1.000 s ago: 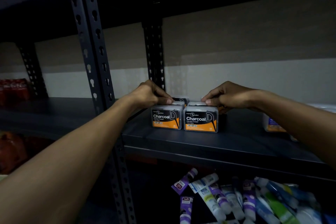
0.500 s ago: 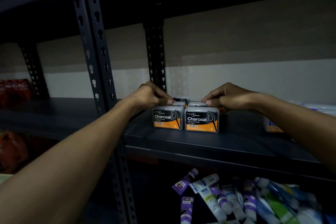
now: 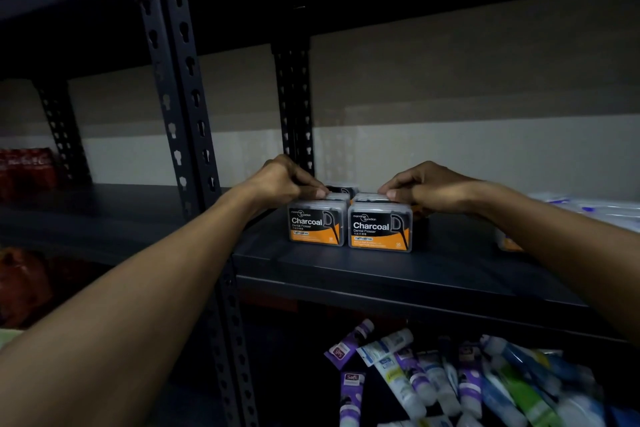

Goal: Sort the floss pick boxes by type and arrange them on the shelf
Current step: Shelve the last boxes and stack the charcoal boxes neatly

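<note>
Both hands [image 3: 284,180] [image 3: 426,187] grip a block of Charcoal floss pick boxes [image 3: 380,229] on a dark metal shelf [image 3: 433,274].

The shelf is flat and matte. Bare deck runs from the boxes to its front lip and right to blurred pale packs [image 3: 588,211]. A keyhole-punched upright [image 3: 180,114] stands close on the left, and glossy tubes [image 3: 450,385] lie heaped below. Each hand curls its fingers over a lid in the row behind the front pair, thumbs hidden. The boxes are clear, hard, round-cornered plastic with black-and-orange labels, set just beside each other.
</note>
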